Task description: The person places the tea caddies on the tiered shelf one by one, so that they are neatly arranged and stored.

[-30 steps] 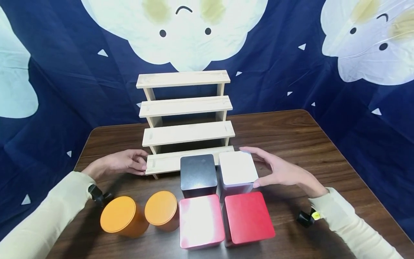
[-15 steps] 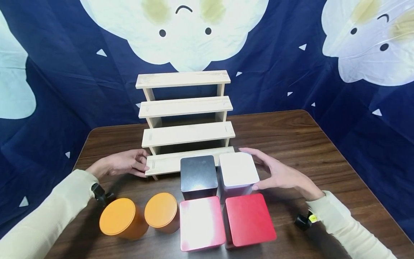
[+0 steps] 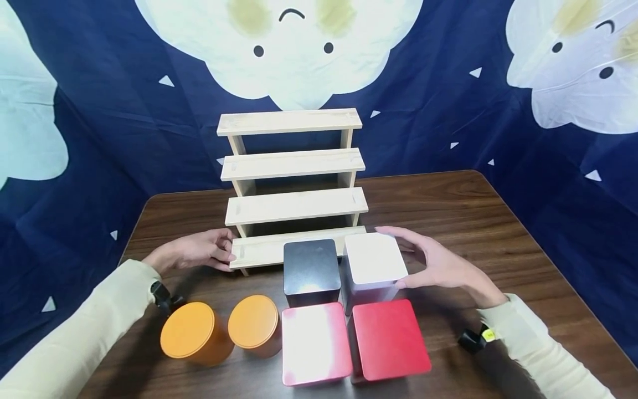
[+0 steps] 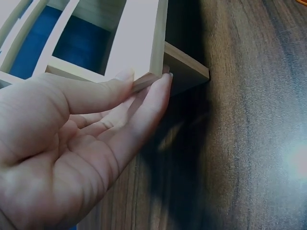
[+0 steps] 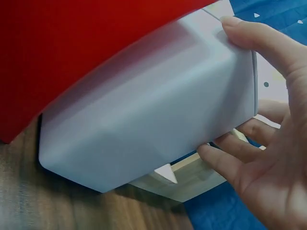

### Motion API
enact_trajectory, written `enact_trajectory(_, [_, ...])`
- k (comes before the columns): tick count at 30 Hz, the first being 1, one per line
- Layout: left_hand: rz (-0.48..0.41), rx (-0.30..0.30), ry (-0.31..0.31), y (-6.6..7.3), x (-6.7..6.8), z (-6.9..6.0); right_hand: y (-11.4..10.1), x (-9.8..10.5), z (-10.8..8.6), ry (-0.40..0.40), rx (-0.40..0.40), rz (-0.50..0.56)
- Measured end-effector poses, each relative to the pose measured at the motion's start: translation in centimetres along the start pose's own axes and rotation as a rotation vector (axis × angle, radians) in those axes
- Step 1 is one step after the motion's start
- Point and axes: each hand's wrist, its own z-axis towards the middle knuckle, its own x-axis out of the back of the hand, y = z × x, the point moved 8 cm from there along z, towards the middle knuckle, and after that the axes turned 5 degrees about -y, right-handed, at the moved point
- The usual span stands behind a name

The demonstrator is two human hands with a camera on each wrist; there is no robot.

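Note:
A pale wooden rack [image 3: 296, 206] with four stepped shelves stands on the table. The left hand [image 3: 201, 251] pinches the left end of its lowest shelf; in the left wrist view the thumb of that hand [image 4: 81, 124] lies on top of the board [image 4: 132, 40], fingers below. At the right, the right hand [image 3: 436, 260] grips a white square tin [image 3: 375, 259], thumb on the near side and fingers on the far side. In the right wrist view the fingers of this hand [image 5: 268, 148] touch the upright white tin [image 5: 144, 110].
Left of the white tin stands a black tin [image 3: 311, 267]. Nearer are a pink tin [image 3: 316, 343] and a red tin [image 3: 390, 339]. Two orange round tins [image 3: 188, 330] stand at the left front. Blue cloth [image 3: 423, 138] hangs behind and beside the brown table [image 3: 433, 205].
The head view has shifted slightly, so everything appears a little farther right. Both hands keep their holds; neither the rack nor the tins show any clear movement on the table.

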Motion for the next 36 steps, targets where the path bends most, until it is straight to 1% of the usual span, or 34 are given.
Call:
enact_trajectory(5, [0.001,0.005,0.0,0.3,-0.1,-0.1,-0.9,1.0,-0.1,0.0,0.019,-0.033])
enact_trajectory(11, [0.0,0.008,0.005,0.6,-0.1,-0.1,-2.6,2.9,-0.3,0.038,0.051,-0.074])
enact_trajectory(16, [-0.007,0.013,0.005,0.6,-0.1,0.2,-4.2,4.4,-0.2,0.041,0.093,-0.083])
enact_trajectory(18, [-0.011,0.017,0.006,0.5,-0.1,0.3,-4.9,4.8,-0.1,0.041,0.123,-0.085])
enact_trajectory(21, [-0.01,0.022,0.01,0.4,-0.1,0.4,-5.8,5.4,0.2,0.037,0.152,-0.088])
enact_trajectory(23, [-0.013,0.025,0.013,0.4,-0.1,0.4,-6.3,5.8,0.5,0.036,0.16,-0.109])
enact_trajectory(26, [-0.016,0.027,0.016,0.4,0.0,0.3,-6.7,6.4,1.0,0.04,0.126,-0.136])
enact_trajectory(28, [-0.015,0.032,0.017,0.4,0.0,0.3,-7.0,6.8,1.3,0.045,0.119,-0.157])
enact_trajectory(30, [-0.016,0.038,0.018,0.4,0.0,0.2,-7.4,7.2,1.7,0.052,0.11,-0.149])
enact_trajectory(36, [-0.028,0.054,0.02,0.1,0.0,0.0,-9.4,8.3,2.9,0.066,0.167,-0.152])
